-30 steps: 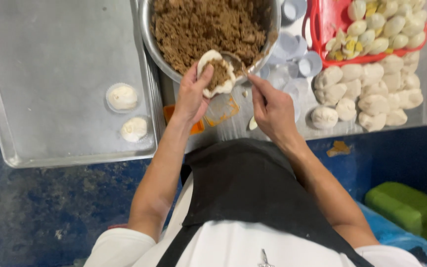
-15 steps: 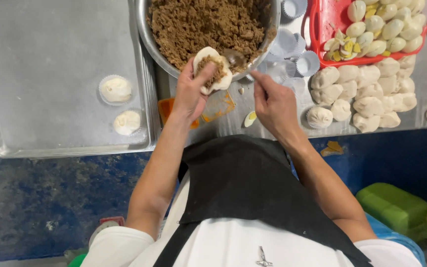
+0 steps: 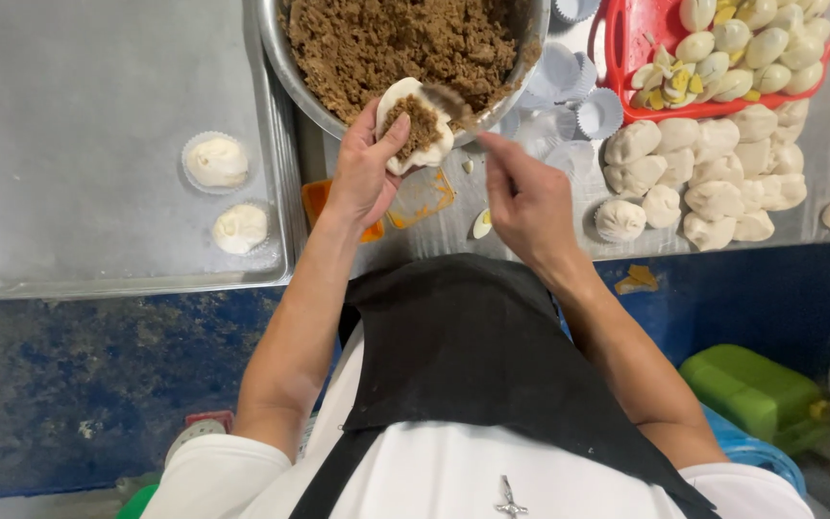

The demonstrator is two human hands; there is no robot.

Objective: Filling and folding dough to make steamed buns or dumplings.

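Left hand point(image 3: 365, 173) cupping dough point(image 3: 417, 125) with brown filling, at 12 o'clock from torso, over bowl point(image 3: 292, 72) rim. Right hand point(image 3: 530, 197) pinching spoon point(image 3: 453, 104), tip touching dough at its 3 o'clock edge. Filling point(image 3: 396, 43) heaping in bowl. Tray point(image 3: 69, 279) at 9 o'clock carrying two buns point(image 3: 216, 161). Dough balls point(image 3: 713, 173) sitting at 3 o'clock, red basket point(image 3: 626, 58) at 1 o'clock holding egg pieces.
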